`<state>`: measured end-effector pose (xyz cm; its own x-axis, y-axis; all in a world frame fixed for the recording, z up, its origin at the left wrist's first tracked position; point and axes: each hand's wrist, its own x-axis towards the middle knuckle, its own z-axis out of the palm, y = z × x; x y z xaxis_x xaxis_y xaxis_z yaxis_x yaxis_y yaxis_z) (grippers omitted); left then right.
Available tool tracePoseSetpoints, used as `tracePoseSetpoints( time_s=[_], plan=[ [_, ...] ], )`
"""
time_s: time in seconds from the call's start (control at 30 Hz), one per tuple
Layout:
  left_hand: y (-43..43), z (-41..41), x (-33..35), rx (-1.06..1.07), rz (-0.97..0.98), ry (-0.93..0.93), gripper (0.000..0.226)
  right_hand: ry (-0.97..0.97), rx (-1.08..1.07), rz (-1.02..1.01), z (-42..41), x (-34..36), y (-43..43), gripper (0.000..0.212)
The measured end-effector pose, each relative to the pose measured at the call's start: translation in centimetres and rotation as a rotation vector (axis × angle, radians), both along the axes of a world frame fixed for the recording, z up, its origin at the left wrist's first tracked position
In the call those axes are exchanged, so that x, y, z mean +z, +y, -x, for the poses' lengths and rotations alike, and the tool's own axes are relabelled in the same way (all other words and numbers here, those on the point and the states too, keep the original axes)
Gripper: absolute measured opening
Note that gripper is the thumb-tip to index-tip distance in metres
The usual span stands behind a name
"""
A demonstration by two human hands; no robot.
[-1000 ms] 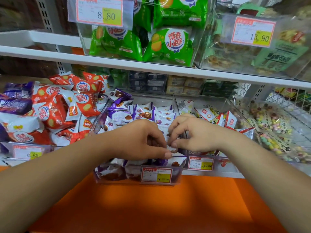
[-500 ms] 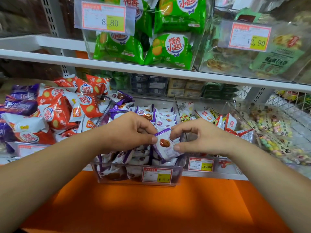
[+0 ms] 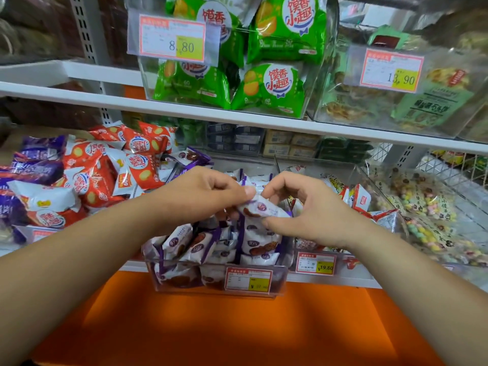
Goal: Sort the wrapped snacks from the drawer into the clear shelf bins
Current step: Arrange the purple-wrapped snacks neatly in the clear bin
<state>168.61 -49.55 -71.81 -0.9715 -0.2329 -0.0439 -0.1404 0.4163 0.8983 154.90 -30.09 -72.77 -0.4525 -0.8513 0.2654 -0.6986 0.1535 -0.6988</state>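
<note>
Thumb and bent forefinger of the right hand (image 3: 311, 215) pinch the three o'clock end of a white-and-purple wrapped snack (image 3: 260, 209). The left hand (image 3: 206, 196), its fingers curled in tight, clamps the nine o'clock end under its thumb. The snack hangs level between the two, just above the clear bin (image 3: 184, 285) that is already packed with the same wrappers. A grip at both ends probably serves to turn the snack edge-on, so that it slots upright into the rows and does not lie loose on top. The drawer it came from is not in view. The bin's front juts past the shelf lip and carries a price label (image 3: 248, 280) at six o'clock. Orange packets (image 3: 137, 165) heap at nine o'clock of the bin, and a neighbouring bin (image 3: 369, 180) of red-and-white packets sits at three, with candy bags (image 3: 427, 207) beyond it. At twelve o'clock, a white shelf (image 3: 184, 108) holds green packs (image 3: 269, 85) in more clear boxes. Below everything, an orange panel (image 3: 237, 326) fills the six o'clock foreground of this shop aisle.
</note>
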Motion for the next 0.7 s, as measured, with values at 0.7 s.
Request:
tracePoseSetpoints(
  time_s=[0.7],
  plan=[
    [0.0, 0.1, -0.4, -0.122, -0.015, 0.080, 0.027, -0.440, -0.081, 0.220, -0.3, 0.0, -1.2, 0.040]
  ],
)
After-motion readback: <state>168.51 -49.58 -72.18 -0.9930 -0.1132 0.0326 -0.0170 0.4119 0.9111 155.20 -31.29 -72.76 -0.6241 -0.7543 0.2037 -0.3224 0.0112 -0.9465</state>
